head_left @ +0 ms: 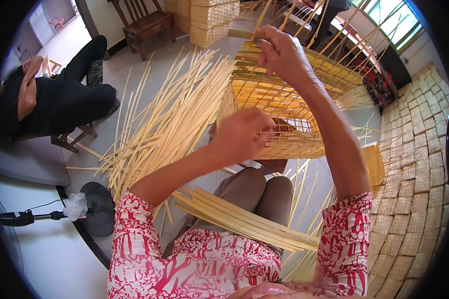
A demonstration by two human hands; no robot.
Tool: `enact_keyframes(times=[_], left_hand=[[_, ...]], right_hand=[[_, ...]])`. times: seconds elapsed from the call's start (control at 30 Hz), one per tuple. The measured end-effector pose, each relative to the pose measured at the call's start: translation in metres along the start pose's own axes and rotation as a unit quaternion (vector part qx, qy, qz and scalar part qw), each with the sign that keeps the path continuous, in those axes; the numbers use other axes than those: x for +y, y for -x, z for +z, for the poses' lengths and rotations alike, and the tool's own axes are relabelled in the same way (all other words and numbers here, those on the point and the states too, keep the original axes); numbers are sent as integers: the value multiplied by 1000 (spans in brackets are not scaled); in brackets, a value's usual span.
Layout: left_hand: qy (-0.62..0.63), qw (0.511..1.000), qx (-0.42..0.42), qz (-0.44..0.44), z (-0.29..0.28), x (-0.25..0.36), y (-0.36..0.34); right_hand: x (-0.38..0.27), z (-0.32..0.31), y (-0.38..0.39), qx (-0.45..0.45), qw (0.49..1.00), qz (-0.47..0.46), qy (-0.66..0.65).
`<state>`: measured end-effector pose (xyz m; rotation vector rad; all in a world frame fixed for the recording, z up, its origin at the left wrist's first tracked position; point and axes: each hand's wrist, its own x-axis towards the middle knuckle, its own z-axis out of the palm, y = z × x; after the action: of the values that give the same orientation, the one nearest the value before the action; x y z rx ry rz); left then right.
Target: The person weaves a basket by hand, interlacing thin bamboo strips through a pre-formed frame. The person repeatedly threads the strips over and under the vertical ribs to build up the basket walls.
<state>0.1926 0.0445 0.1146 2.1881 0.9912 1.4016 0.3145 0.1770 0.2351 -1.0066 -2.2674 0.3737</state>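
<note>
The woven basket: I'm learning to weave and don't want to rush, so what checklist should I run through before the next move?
1. Right hand at the basket's upper edge: ok; its fingers appear closed on a strip.
2. Left hand holding a strip: cannot tell; it is motion-blurred.
3. Upright strips bent down at the rim: not ok; several stick out well beyond it.
4. Spare strips nearby: ok; a bundle lies across the lap, and a pile on the floor to the left.
5. Seated person apart from the basket: ok.
</note>
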Motion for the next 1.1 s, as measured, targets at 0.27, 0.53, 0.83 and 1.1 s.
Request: enact_keyframes(times=[0.27, 0.53, 0.83, 1.1], left_hand=[[-72, 982, 168, 58, -107, -20, -108], [47, 998, 2, 28, -108, -38, -139], [41, 998, 11, 49, -101, -35, -124], [458, 874, 38, -158, -84, -62, -86]], right_hand=[[-8, -3, 10, 24, 999, 15, -33], [-17, -10, 19, -7, 996, 43, -71], [-11, -14, 31, -38, 993, 3, -110], [-21, -6, 44, -7, 987, -34, -159]])
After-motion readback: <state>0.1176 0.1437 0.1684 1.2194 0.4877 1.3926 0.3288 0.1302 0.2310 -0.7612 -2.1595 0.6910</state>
